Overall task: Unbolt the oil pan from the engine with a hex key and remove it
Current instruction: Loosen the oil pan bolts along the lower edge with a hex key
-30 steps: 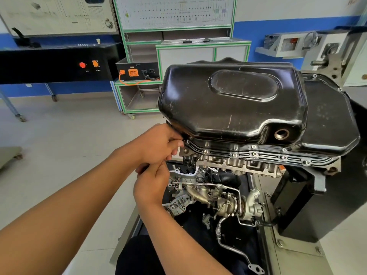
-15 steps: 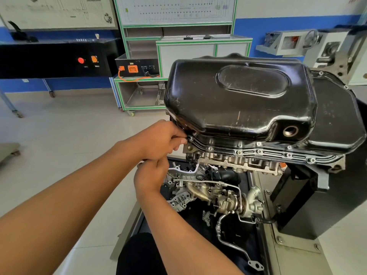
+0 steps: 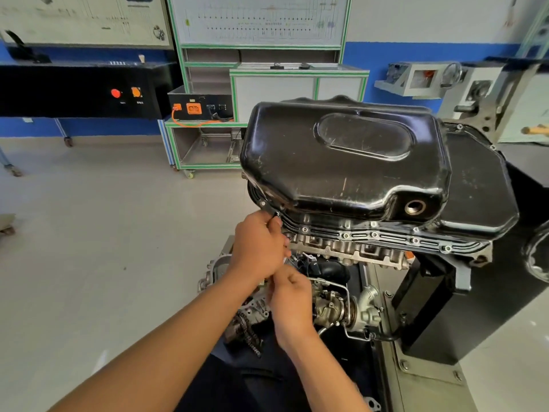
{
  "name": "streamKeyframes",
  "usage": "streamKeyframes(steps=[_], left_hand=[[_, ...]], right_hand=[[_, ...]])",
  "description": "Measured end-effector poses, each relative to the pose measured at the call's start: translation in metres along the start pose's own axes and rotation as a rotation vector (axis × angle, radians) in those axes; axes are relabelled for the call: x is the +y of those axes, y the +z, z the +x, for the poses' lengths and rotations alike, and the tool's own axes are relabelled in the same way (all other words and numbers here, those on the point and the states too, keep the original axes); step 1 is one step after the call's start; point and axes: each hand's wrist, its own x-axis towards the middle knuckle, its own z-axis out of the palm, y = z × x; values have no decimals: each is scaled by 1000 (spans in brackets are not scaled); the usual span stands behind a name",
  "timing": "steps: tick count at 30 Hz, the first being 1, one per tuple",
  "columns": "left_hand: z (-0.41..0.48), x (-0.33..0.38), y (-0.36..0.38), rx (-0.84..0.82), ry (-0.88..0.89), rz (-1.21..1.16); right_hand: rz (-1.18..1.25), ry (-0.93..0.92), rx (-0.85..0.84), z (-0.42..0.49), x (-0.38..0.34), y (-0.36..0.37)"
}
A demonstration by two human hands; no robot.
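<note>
My left hand [image 3: 258, 248] is curled at the pan's [image 3: 341, 162] near-left corner, at 7 o'clock on its flange. Thumb and fingers pinch a small dark tip that I take to be the hex key [image 3: 276, 214], though only its end shows. It sits right at the flange there. My right hand [image 3: 292, 295] is tucked just beneath the left, at its 5 o'clock and touching it. Its fingers are bent inward, but I cannot tell whether they grip anything.

The pan is black and glossy, and it sits on top of the upturned engine [image 3: 341, 251]. It has one open drain hole [image 3: 415, 207] at its 4 o'clock. Along the near flange I count five bright bolts [image 3: 345, 235] running toward 3 o'clock. I see no brand or lettering on the pan.

At 10 o'clock stands a black console [image 3: 59, 93] with two buttons [image 3: 116, 93], one red and one orange. The small labels under them are too fine to read. At 11 o'clock a black box [image 3: 202, 107] carries one orange socket [image 3: 193, 108]. Above these hang two boards [image 3: 261, 19] whose print is blurred.
</note>
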Motion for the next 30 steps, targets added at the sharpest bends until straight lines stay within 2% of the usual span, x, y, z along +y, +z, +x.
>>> streamKeyframes(steps=[2,4,7,10,12,17,25,27,30], left_hand=[[-6,9,14,54,-172,-293],[-9,19,22,61,-297,-552],[-11,29,23,31,-390,-705],[-8,30,15,-46,-416,-677],[-5,29,8,-83,-397,-660],[-7,27,7,-77,-342,-627],[-16,23,1,-32,-137,-453],[-15,19,-12,-27,-63,-299],[-6,14,-35,-101,46,26]], right_hand=[[-67,-20,-10,5,-23,-26],[-29,12,-27,11,-45,-43],[105,141,-6,17,-65,-54],[344,252,77,21,-78,-55],[501,263,130,22,-83,-52],[548,162,136,13,-76,-41],[231,6,113,-4,-63,-38],[24,-80,56,-11,-52,-29],[-250,-171,-116,-22,-34,-4]])
